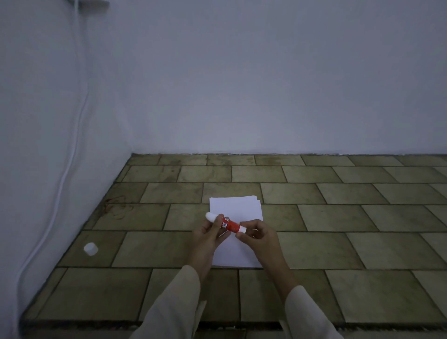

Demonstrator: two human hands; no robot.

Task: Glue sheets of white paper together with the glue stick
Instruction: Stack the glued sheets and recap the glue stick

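Glue stick [229, 225] label unreadable; paper stack [234, 208] sheet count unclear.

Cable [63, 174] down L wall [36, 96] (from poss. socket [92, 3]); tiled floor [338, 217], stained nr corner.

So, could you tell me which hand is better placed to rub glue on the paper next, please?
Probably the left hand: it grips the glue stick by its barrel near the bare tip, above the paper; the right hand only pinches the base.
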